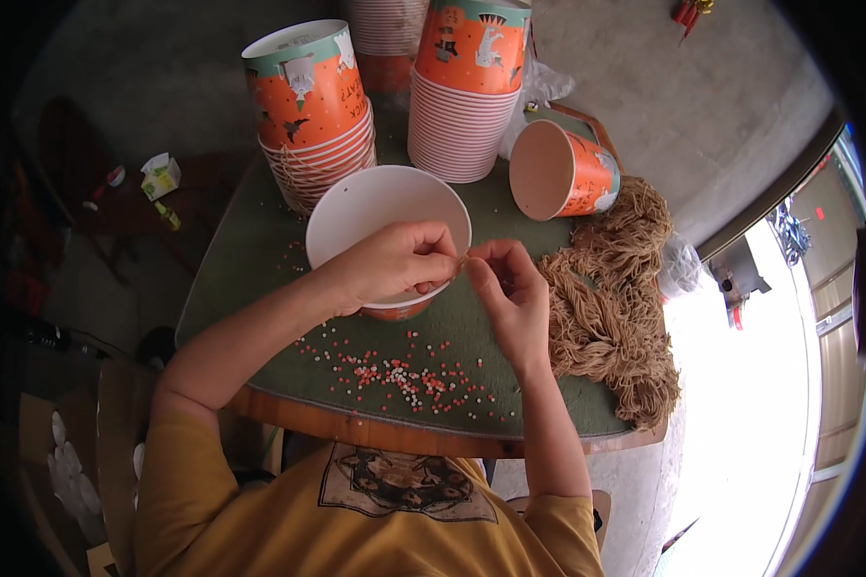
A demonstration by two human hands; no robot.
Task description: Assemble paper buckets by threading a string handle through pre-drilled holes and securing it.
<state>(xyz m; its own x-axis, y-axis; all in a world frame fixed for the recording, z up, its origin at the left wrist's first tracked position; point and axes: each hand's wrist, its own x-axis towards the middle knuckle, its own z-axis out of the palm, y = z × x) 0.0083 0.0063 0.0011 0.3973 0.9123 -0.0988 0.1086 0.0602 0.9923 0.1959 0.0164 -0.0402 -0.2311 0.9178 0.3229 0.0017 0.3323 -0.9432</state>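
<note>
My left hand (392, 267) is over the near right side of an open paper bucket (361, 213), white inside and orange outside. Its thumb and fingers are pinched together. Just right of the bucket's rim, my right hand (515, 303) pinches too, its fingertips meeting those of the left. Something tiny and brownish shows between them, too small to make out. Small red and white beads (409, 380) lie scattered on the green tabletop (260, 252), in front of the bucket. Right of my right hand lies a heap of tan yarn hanks (611, 313).
Two stacks of nested orange paper buckets, a left stack (308, 106) and a right stack (464, 125), stand behind the open bucket. One loose bucket (587, 173) lies on its side above the yarn. The table's wooden front edge (375, 428) runs before my body.
</note>
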